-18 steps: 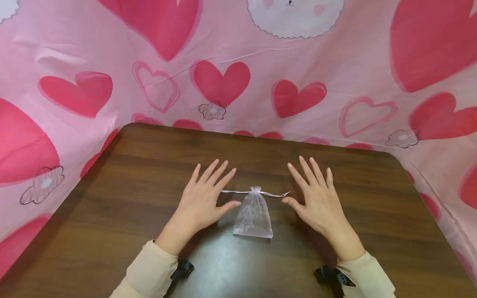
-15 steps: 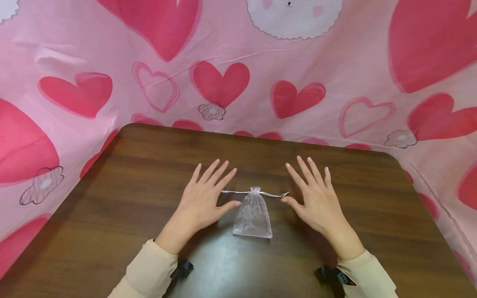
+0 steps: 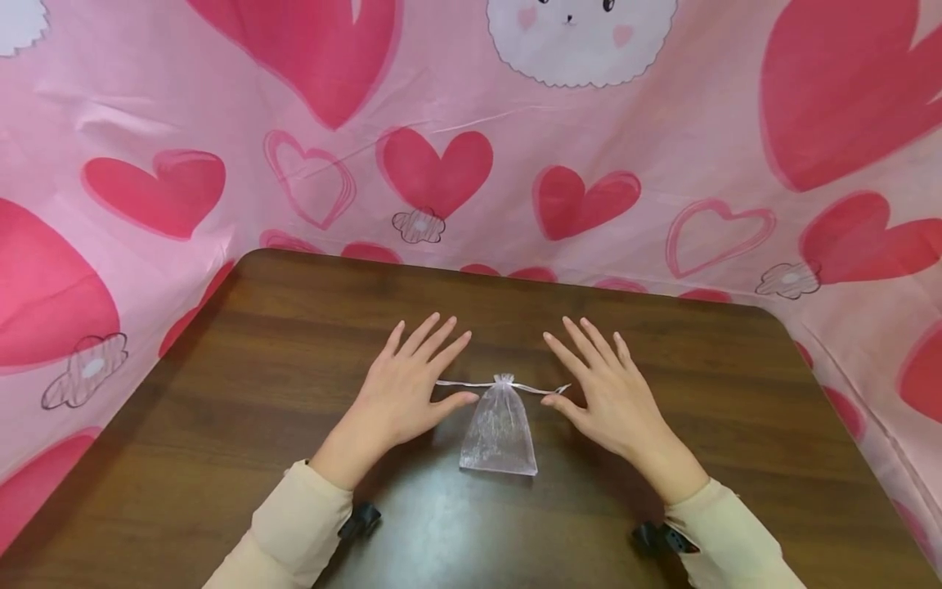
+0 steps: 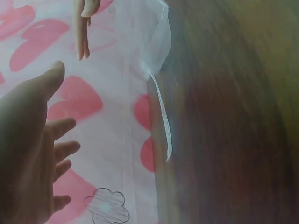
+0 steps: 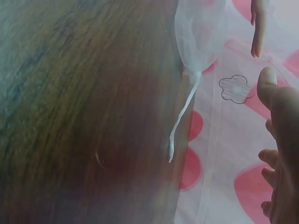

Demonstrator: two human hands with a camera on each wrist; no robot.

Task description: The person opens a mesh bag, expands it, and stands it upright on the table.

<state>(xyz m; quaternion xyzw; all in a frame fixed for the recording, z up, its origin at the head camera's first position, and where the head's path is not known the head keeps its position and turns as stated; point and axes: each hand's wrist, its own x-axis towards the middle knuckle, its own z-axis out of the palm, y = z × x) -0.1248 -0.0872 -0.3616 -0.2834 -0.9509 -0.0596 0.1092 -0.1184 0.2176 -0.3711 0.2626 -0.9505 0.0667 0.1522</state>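
A small sheer white drawstring pouch lies flat on the brown wooden table, its neck cinched and its white cords drawn out to both sides. My left hand is spread with straight fingers to the left of the pouch, its thumb near the pouch's edge and the hand over the cord's left end. On the other side, my right hand is spread too, the thumb by the right cord's tip. Both wrist views show the pouch apart from the left hand and from the right hand.
The wooden table has rounded far corners. Behind and beside it hangs a pink cloth printed with red hearts. A dark wrist camera sits at the left cuff and another wrist camera at the right cuff.
My right hand has moved left, closer to the pouch; my left hand has shifted slightly right. The head view has tilted up a little. The pouch has stayed in place.
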